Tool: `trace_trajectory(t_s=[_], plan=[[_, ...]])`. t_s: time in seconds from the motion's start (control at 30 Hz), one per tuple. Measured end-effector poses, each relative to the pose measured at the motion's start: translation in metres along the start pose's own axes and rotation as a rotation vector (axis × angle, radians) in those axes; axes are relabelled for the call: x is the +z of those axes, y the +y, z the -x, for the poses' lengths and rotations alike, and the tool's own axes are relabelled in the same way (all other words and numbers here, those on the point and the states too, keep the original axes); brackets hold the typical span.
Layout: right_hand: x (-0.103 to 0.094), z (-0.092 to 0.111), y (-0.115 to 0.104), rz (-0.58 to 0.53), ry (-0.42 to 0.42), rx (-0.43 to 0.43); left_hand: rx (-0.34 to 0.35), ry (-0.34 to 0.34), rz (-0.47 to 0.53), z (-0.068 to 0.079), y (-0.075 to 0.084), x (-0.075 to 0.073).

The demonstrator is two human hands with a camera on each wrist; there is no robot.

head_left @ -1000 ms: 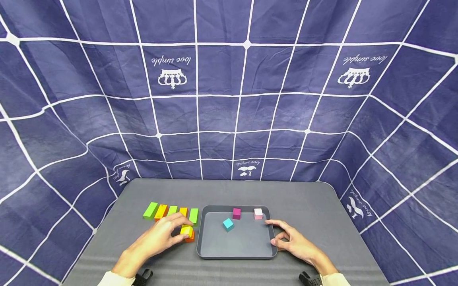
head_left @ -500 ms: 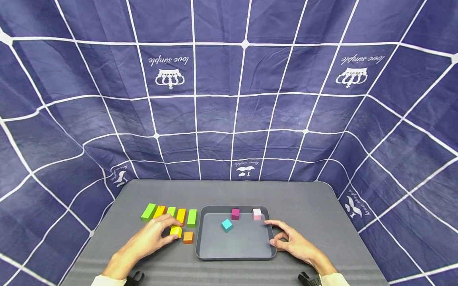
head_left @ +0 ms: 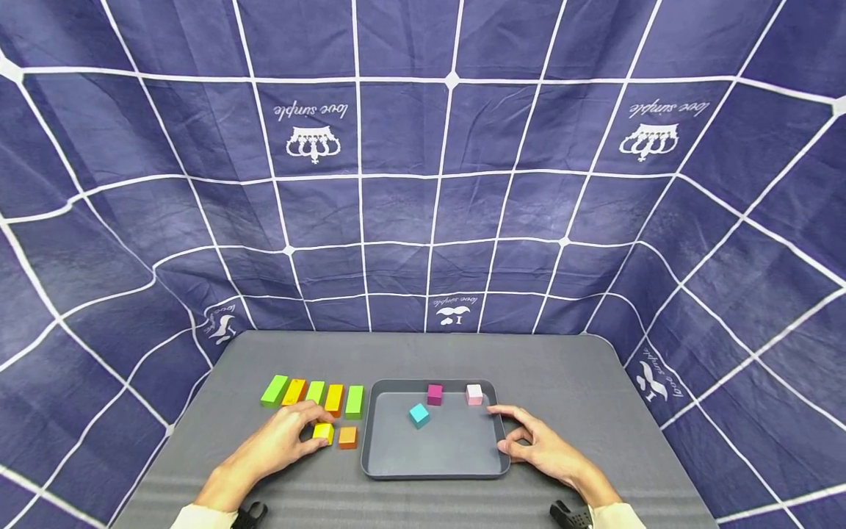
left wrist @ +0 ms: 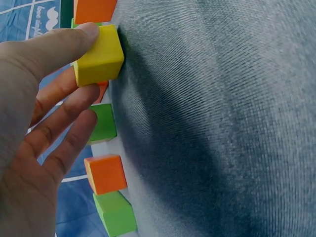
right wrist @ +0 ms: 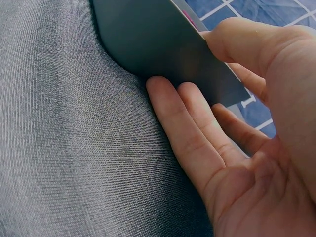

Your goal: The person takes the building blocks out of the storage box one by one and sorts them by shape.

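My left hand pinches a yellow cube between thumb and fingertips, low over the table left of the tray. In the left wrist view, the thumb lies on one side of this yellow cube and fingers on the other. An orange cube stands just to its right, apart from it. My right hand holds the right wall of a grey tray. Thumb and index finger reach over the rim; in the right wrist view, other fingers rest against the outer wall.
Inside the tray are a teal cube, a magenta cube and a pale pink cube. Several green and orange blocks stand in a row behind my left hand, the rightmost a green block. A blue checked curtain surrounds the grey table.
My left hand has carried the yellow cube left, away from over the orange cube, then slightly down and nearer. The right hand stays at the tray.
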State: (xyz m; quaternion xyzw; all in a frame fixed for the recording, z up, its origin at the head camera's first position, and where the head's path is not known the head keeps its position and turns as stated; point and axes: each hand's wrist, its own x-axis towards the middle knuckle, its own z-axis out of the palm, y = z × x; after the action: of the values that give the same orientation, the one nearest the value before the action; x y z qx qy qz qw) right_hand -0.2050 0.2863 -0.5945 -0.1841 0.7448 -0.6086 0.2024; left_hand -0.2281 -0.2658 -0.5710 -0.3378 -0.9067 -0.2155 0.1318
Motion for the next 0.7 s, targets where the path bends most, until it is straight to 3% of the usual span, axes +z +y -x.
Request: trace_trajectory(t_s=[0.33, 0.57, 0.7], plan=[[-0.0004, 0.0006, -0.0005, -0.006, 0.007, 0.003, 0.044, 0.041, -0.013, -0.0027, -0.0033, 0.0061], [-0.0006, -0.0001, 0.0009, -0.002, 0.007, 0.001, -0.052, -0.007, -0.005, 0.001, 0.0002, 0.0018], [0.0003, -0.0005, 0.0018, -0.003, 0.004, 0.007, -0.092, 0.001, -0.017, 0.0053, 0.0041, -0.0019]])
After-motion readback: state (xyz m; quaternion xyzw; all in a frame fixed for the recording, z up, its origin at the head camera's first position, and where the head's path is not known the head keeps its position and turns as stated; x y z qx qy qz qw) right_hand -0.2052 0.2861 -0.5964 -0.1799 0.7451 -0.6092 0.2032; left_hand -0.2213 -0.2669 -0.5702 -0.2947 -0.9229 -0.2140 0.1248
